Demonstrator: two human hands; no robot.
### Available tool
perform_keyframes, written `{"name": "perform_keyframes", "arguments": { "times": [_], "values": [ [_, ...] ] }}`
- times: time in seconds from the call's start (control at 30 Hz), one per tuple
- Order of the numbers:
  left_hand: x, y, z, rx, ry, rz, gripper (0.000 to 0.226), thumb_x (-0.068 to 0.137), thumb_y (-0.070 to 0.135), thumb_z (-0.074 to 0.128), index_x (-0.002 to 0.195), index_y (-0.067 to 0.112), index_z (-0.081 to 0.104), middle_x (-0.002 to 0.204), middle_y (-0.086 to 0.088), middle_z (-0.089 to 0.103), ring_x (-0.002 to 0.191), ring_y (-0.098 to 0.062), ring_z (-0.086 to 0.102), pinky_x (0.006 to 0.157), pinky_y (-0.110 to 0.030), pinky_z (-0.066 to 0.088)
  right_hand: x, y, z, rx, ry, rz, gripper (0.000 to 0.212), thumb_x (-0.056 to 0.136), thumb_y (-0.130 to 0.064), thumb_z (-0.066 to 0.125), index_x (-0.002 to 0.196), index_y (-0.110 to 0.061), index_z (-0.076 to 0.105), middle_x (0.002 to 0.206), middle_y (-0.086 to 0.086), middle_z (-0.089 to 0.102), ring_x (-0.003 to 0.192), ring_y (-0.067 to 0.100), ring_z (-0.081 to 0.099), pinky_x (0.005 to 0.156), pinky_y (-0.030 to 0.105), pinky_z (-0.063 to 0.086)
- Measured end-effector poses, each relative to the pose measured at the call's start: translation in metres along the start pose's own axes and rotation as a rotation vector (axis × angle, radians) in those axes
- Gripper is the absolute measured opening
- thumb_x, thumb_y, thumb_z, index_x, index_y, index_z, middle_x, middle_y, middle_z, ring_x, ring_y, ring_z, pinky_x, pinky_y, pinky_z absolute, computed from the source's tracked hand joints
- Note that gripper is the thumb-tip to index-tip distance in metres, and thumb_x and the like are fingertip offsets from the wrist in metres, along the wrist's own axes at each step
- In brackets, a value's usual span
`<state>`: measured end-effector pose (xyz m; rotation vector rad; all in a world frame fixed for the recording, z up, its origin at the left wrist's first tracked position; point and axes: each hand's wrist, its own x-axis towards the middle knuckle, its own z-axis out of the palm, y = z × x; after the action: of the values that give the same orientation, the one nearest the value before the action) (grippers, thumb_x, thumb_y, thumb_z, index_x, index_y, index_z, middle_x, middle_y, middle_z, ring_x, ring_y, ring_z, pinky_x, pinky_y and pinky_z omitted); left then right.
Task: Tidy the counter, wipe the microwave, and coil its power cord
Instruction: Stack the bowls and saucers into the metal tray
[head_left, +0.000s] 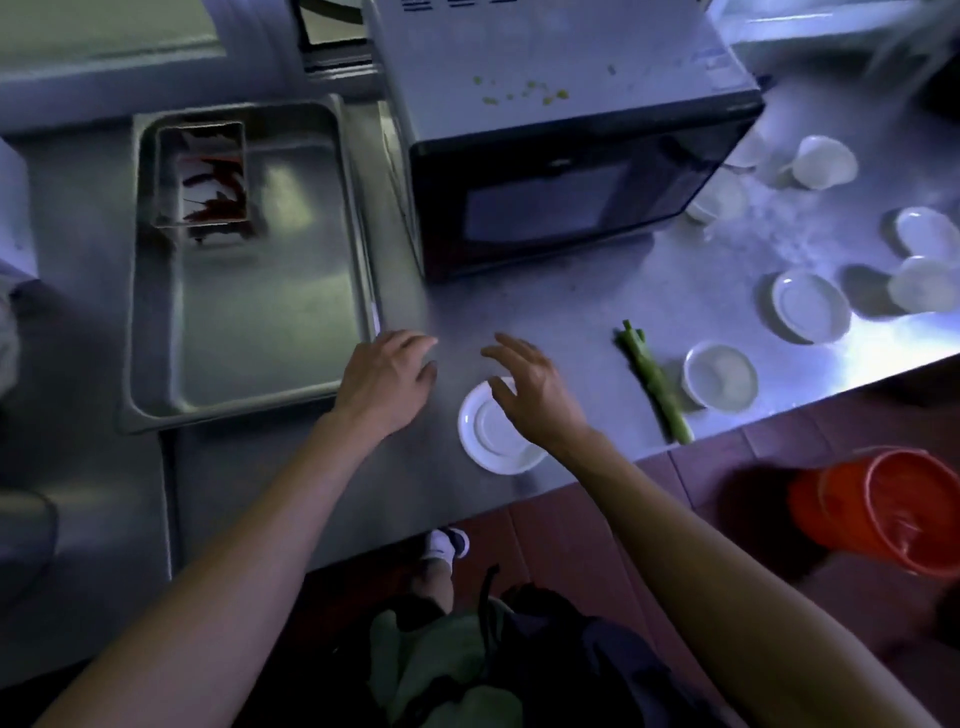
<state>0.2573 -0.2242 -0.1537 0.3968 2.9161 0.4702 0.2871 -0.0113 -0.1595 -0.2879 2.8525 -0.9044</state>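
A black-fronted microwave (566, 171) with a grey top stands at the back of the steel counter (597, 306); small green crumbs (524, 94) lie on its top. Its power cord is not visible. My left hand (387, 376) hovers, fingers loosely curled, beside the corner of a large steel tray (244, 332). My right hand (530, 387) is spread open just above a small white saucer (488, 436) near the counter's front edge. Neither hand holds anything. A green vegetable stalk (657, 382) lies to the right of the saucer.
Several small white bowls and saucers (719, 376) are scattered on the counter right of the microwave. Inside the tray stands a small steel container of red chillies (208, 179). An orange bucket (888, 512) sits on the red tiled floor.
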Motion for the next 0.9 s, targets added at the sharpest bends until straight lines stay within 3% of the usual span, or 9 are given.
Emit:
{"name": "perform_keyframes", "arguments": {
  "times": [0.37, 0.53, 0.73, 0.9],
  "values": [
    [-0.054, 0.163, 0.040, 0.049, -0.021, 0.205, 0.038, 0.096, 0.031, 0.057, 0.132, 0.018, 0.061, 0.134, 0.000, 0.061, 0.122, -0.025, 0.054, 0.099, -0.040, 0.043, -0.161, 0.093, -0.085, -0.058, 0.137, 0.128, 0.041, 0.090, -0.015, 0.064, 0.131, -0.015, 0.061, 0.148, 0.011, 0.050, 0.136, 0.028, 0.046, 0.110, 0.041, 0.038],
    [-0.054, 0.226, 0.059, 0.115, -0.106, 0.324, 0.044, 0.100, 0.037, 0.049, 0.140, 0.018, 0.053, 0.143, -0.001, 0.053, 0.130, -0.024, 0.048, 0.106, -0.038, 0.039, -0.218, 0.128, -0.112, -0.093, 0.158, 0.257, 0.046, 0.089, -0.014, 0.059, 0.135, -0.016, 0.058, 0.139, 0.007, 0.056, 0.128, 0.031, 0.051, 0.095, 0.045, 0.047],
    [-0.038, 0.286, 0.076, 0.169, -0.162, 0.421, 0.049, 0.098, 0.040, 0.050, 0.143, 0.022, 0.047, 0.147, 0.003, 0.047, 0.133, -0.023, 0.042, 0.104, -0.043, 0.041, -0.252, 0.162, -0.133, -0.102, 0.181, 0.358, 0.044, 0.087, -0.020, 0.057, 0.131, -0.022, 0.057, 0.132, -0.004, 0.056, 0.128, 0.024, 0.049, 0.091, 0.043, 0.049],
    [-0.010, 0.310, 0.096, 0.157, -0.217, 0.470, 0.057, 0.093, 0.043, 0.056, 0.146, 0.025, 0.042, 0.153, 0.003, 0.039, 0.140, -0.022, 0.034, 0.103, -0.049, 0.043, -0.257, 0.188, -0.139, -0.067, 0.218, 0.454, 0.043, 0.087, -0.021, 0.061, 0.130, -0.021, 0.059, 0.134, 0.003, 0.057, 0.128, 0.027, 0.049, 0.092, 0.046, 0.050]
  ]
}}
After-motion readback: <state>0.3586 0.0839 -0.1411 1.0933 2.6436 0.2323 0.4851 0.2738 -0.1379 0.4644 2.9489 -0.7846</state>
